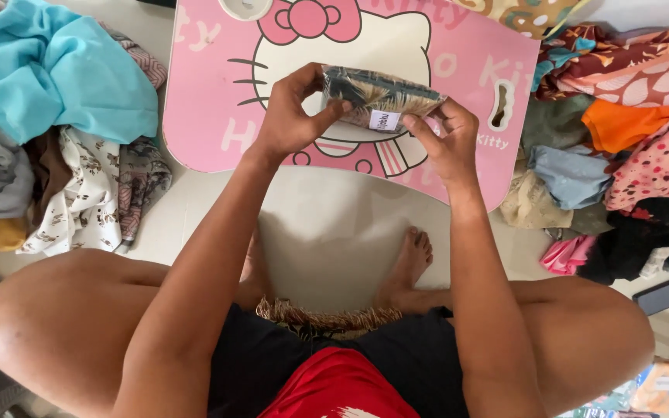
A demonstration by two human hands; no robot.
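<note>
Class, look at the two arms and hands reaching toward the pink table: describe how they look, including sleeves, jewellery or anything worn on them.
Both arms are bare along their whole visible length; no sleeve reaches them. The left hand and right hand wear no gloves, and no watch, bracelet or ring shows on either. Nails look short and unpainted. No markings or bandages are visible on the forearms.

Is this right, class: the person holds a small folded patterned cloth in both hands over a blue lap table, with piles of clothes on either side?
Not quite. The lap table is pink, not blue, as the head view shows. The rest holds: the left hand and right hand both hold the small folded patterned cloth over it, with piles of clothes on either side.
</note>
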